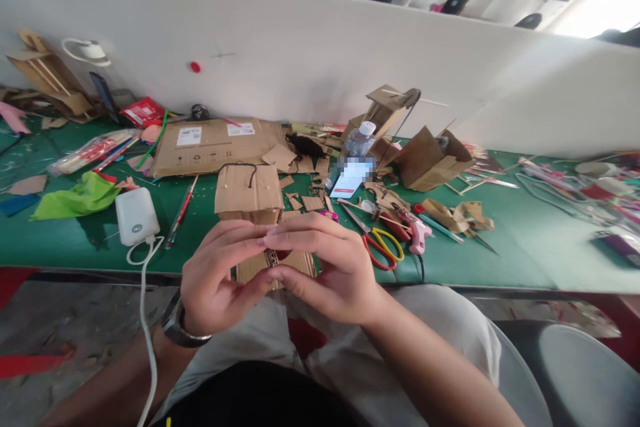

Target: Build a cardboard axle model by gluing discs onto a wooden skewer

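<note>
My left hand and my right hand meet just in front of the table edge, fingertips touching. Both pinch a small corrugated cardboard piece between thumbs and fingers. Behind the hands stands a cardboard box model with a black cord on top, near the front of the green table. A wristwatch sits on my left wrist.
Scissors with yellow and red handles and a pink glue gun lie right of my hands. A white power bank with cable lies left. Further back are a flat carton, a water bottle, cardboard scraps and models. A white partition rises behind.
</note>
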Available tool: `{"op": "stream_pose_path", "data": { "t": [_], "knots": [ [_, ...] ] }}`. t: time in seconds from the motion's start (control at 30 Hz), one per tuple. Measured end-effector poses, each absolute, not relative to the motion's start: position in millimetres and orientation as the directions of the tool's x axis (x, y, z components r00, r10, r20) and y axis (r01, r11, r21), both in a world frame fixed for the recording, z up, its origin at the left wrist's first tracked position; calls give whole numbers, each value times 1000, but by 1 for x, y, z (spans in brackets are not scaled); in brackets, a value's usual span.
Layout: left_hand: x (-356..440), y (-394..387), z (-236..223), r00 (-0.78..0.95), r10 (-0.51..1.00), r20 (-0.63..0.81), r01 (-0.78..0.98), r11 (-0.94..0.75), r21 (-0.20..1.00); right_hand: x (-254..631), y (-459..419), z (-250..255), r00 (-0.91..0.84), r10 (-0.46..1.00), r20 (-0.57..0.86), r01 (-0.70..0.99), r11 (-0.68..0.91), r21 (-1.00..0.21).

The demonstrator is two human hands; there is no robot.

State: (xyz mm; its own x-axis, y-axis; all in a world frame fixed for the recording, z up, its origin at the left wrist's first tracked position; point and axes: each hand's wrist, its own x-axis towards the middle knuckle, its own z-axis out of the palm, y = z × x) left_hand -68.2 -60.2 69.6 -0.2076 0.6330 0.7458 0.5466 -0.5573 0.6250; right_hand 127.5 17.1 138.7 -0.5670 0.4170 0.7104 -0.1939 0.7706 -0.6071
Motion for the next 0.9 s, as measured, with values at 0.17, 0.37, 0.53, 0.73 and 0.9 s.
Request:
{"op": "stream_pose_path", "data": {
  "t": [0.17, 0.37, 0.53, 0.73, 0.9],
  "knots": [
    [-72, -61, 81, -86, 551, 830, 566, -658, 496, 121, 18, 137, -561, 468, 683, -211, 717, -664],
    [-96, -51, 85, -299, 571, 764, 507, -584, 634, 112, 47, 137, -538, 628, 563, -138, 593, -793],
    [-129, -27, 85, -303, 679, 668, 480, -497, 723, 103, 86, 127, -502, 742, 444, -48, 489, -871],
    [-140, -16, 81, -274, 694, 665, 529, -469, 707, 94, 94, 115, -537, 744, 397, -2, 469, -883],
    [-140, -16, 79, -243, 690, 682, 568, -469, 676, 90, 92, 120, -537, 750, 386, -6, 455, -891]
  ]
}}
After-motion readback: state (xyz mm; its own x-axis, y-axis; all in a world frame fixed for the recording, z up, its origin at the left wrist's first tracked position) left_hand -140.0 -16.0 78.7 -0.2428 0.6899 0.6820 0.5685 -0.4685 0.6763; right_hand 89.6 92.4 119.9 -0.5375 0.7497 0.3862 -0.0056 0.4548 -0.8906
